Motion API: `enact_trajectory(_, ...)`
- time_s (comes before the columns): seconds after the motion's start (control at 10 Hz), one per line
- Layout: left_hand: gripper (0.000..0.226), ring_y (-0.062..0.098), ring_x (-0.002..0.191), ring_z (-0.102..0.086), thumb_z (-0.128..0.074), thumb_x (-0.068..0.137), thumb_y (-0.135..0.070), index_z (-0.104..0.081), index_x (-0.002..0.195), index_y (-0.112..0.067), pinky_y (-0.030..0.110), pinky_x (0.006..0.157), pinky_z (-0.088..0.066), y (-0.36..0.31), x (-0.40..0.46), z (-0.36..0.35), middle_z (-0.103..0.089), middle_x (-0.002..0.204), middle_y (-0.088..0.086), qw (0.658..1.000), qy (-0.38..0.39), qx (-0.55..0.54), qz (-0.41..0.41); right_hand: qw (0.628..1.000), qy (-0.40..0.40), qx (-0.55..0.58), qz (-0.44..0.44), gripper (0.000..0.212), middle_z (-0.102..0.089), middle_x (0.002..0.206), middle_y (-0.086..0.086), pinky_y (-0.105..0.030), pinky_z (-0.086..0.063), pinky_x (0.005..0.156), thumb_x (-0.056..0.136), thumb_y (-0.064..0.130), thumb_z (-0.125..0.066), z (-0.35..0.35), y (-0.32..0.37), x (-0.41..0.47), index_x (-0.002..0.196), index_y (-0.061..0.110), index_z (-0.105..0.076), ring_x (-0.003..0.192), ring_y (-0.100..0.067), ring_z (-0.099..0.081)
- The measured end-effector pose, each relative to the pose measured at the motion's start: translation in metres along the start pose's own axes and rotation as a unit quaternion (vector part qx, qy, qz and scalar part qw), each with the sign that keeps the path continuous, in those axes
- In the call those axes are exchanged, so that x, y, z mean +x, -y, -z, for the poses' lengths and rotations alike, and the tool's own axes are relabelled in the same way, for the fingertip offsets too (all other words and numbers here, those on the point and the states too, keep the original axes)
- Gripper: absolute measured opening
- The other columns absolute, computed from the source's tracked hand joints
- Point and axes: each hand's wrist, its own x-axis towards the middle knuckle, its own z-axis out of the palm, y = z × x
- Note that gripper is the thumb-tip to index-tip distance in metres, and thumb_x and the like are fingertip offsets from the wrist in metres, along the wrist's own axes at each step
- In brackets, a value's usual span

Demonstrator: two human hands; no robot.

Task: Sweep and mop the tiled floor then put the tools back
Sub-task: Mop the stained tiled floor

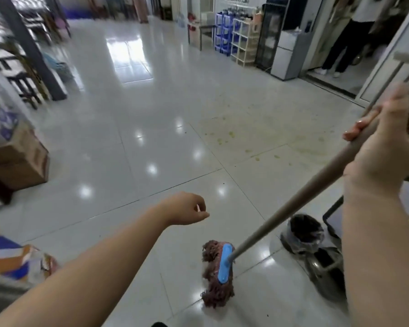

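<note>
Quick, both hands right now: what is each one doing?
Left hand: holds nothing, fingers loosely curled, over the floor.
Right hand: grips the long tan handle of the brown string mop.

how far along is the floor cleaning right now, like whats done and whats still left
Sweeping cannot be judged from this view. Mopping is in hand: the right hand grips the mop handle, and the mop head is low, near the tiled floor. The left hand is free. Still left: yellowish stains ahead on the tiles remain unmopped, and the mop is not yet put back.
</note>
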Motion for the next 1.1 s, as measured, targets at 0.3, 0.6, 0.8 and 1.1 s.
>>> enact_trajectory(0.3,0.03,0.015,0.084,-0.051,-0.048,0.092,-0.042,-0.063,0.107,-0.02,0.026,0.073,-0.042,0.032,0.012,-0.008,-0.065,0.106,0.001,0.999,0.006,-0.036,0.025,0.989,-0.019,-0.12,-0.084,0.026,-0.053,0.047,0.011,-0.021,-0.053,0.061,0.077,0.031,-0.069,-0.025,-0.047,-0.157,0.075,0.019,-0.047,0.046,-0.003,-0.051)
enact_trajectory(0.6,0.029,0.009,0.066,-0.049,-0.045,0.094,-0.041,-0.062,0.091,-0.018,0.023,0.055,-0.036,-0.028,0.015,-0.07,-0.056,0.074,-0.005,0.989,0.03,-0.136,0.043,0.979,0.107,-0.122,-0.126,0.024,-0.059,0.056,0.014,-0.013,-0.051,0.071,0.078,0.032,-0.072,0.006,-0.041,-0.163,0.074,0.027,-0.048,0.058,0.002,-0.058)
enact_trajectory(0.8,0.029,0.0,0.057,-0.054,-0.046,0.094,-0.041,-0.058,0.072,-0.026,0.017,0.05,-0.039,-0.101,-0.021,-0.089,-0.058,0.068,-0.008,0.941,-0.096,-0.295,0.133,0.932,0.321,-0.063,-0.156,0.037,-0.05,0.058,0.021,-0.001,-0.044,0.066,0.075,0.029,-0.071,0.028,-0.032,-0.181,0.096,0.019,-0.042,0.056,0.009,-0.05)
enact_trajectory(1.1,0.058,0.026,0.097,-0.064,-0.028,0.094,-0.059,-0.064,0.107,-0.015,0.04,0.086,-0.05,-0.188,-0.124,-0.08,-0.071,0.096,0.009,0.565,-0.182,-0.794,0.129,0.761,0.603,-0.053,-0.234,0.082,-0.036,0.118,-0.005,-0.023,-0.049,0.09,0.05,0.068,-0.069,0.044,0.018,-0.255,0.109,0.036,-0.023,0.105,-0.015,-0.048)
